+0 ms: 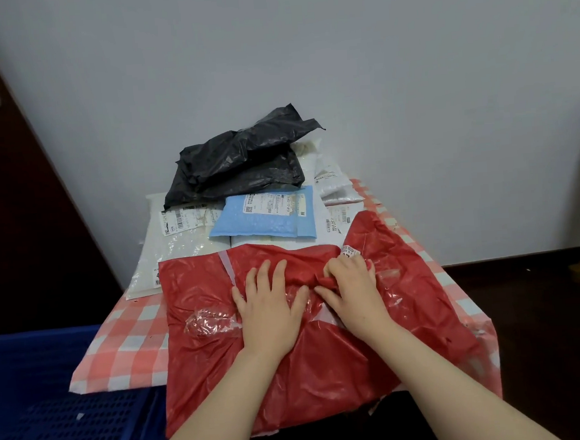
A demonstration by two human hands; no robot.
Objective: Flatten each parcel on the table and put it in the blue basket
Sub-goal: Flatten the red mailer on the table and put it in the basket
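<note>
Red parcel (326,372): glossy plastic mailer lying on the checked table (119,352), its near edge hanging over the table's front
Left hand (270,307): on the red parcel's middle, palm down, fingers straight and spread, pressing the plastic flat
Right hand (352,294): just right of the left hand, fingers curled, pinching a bunched ridge of plastic near the red parcel's far edge
Long axis: seems to run left to right across the person, though the rumpled right side makes this a judgement; the far right corner stands up, not yet flat
Blue basket (54,408): left of the red parcel and lower, close to its left edge, so the left hand is the nearer one
Coming move: probably smoothing the ridge out to the right, then carrying the red parcel leftward
Beyond the red parcel: blue bubble mailer (264,214), white mailers (177,248), black parcels (240,161) stacked furthest back, none of them touched
</note>
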